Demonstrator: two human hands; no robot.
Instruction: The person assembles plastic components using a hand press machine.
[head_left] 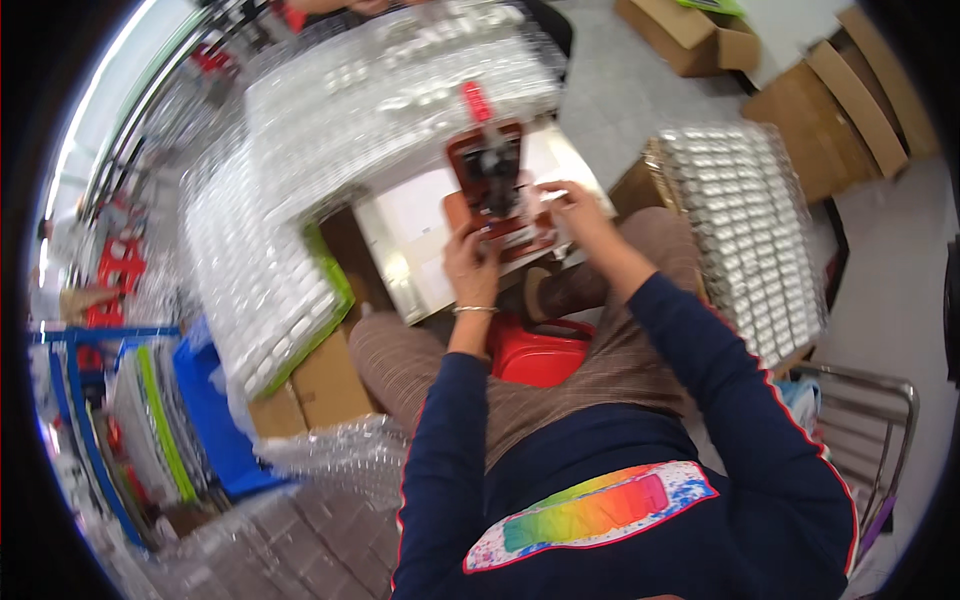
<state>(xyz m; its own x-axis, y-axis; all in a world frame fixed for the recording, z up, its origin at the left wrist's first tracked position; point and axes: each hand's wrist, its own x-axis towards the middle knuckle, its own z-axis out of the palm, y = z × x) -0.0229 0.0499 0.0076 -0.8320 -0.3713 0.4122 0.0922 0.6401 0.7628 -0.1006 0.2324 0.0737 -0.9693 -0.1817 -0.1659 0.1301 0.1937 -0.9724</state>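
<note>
A hand-operated toggle press with a brown-orange frame and a red handle stands on the white tabletop. The handle points up and away from me. My left hand is at the front left of the press's base, its fingers curled against the edge; whether they hold a small part is too blurred to tell. On the right side of the press, my right hand is closed in a pinch on a small whitish piece, whose kind I cannot make out.
Plastic-wrapped trays of small white parts cover the far and left sides. Another wrapped stack stands at my right. Cardboard boxes sit at the far right, near a metal rack. A red stool shows between my legs.
</note>
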